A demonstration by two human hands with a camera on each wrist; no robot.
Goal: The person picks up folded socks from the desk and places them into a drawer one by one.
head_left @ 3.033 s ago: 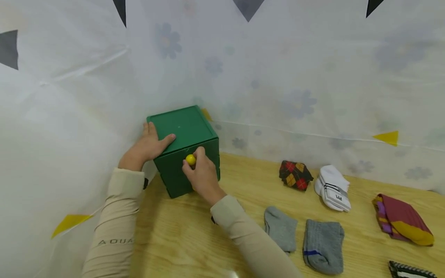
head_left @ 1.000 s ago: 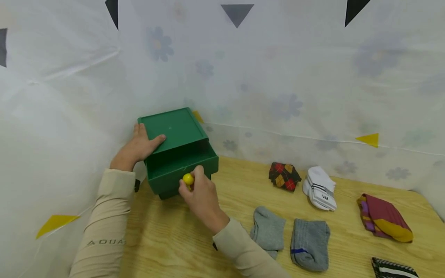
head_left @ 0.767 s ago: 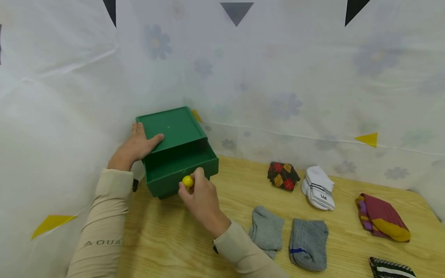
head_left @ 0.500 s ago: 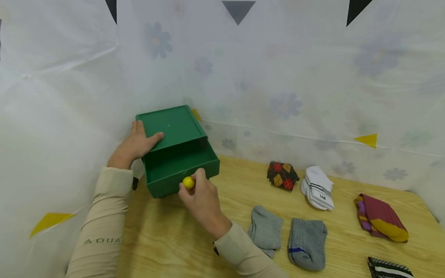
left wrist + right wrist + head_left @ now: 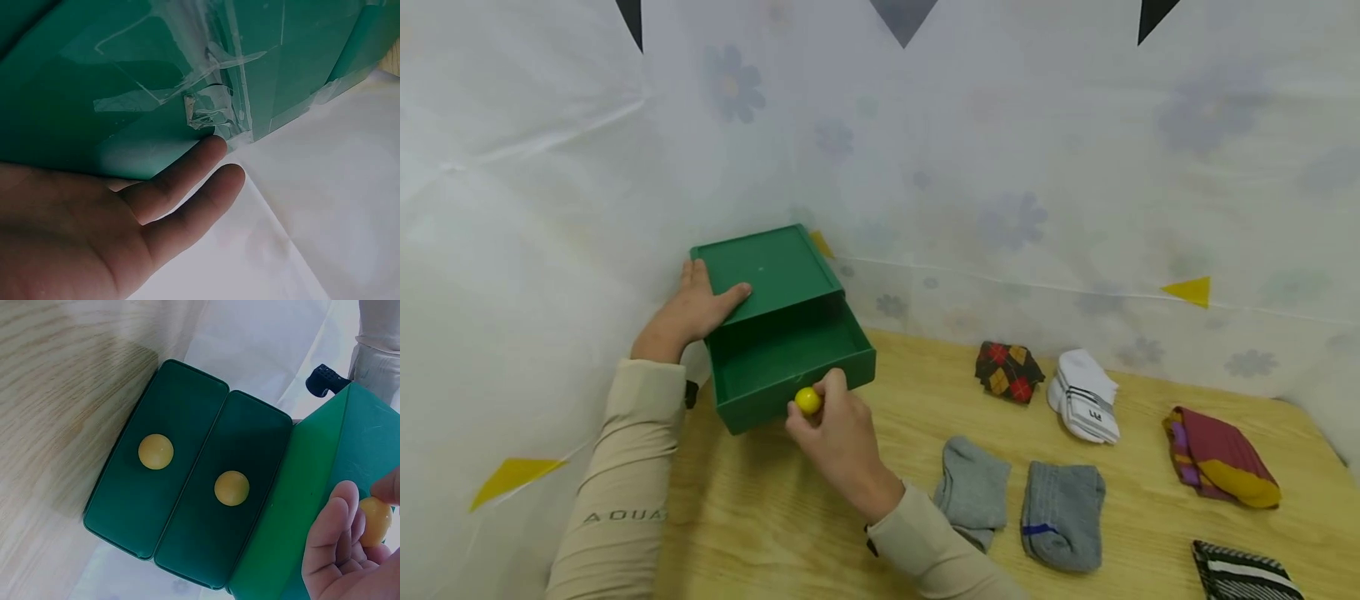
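Note:
A green box of drawers (image 5: 765,271) stands in the table's back left corner against the white sheet. Its top drawer (image 5: 782,354) is pulled out and looks empty inside. My right hand (image 5: 822,410) pinches that drawer's yellow knob (image 5: 807,401) between thumb and fingers; the right wrist view shows the same knob (image 5: 375,520) in my fingertips. Below it the two lower drawers, each with a yellow knob (image 5: 155,451) (image 5: 232,488), sit closed. My left hand (image 5: 694,306) rests on the box's top left edge, thumb on the lid, straight fingers (image 5: 187,172) along the taped side.
Folded socks lie on the wooden table (image 5: 775,517) to the right: an argyle pair (image 5: 1006,372), a white pair (image 5: 1086,398), two grey ones (image 5: 975,492) (image 5: 1063,512), a maroon and yellow pair (image 5: 1221,457) and a striped one (image 5: 1240,575). White sheeting walls the back and left.
The top drawer was closed three seconds ago and has slid out toward me, a little further in the last second, with my right hand on its knob. My left hand stayed put.

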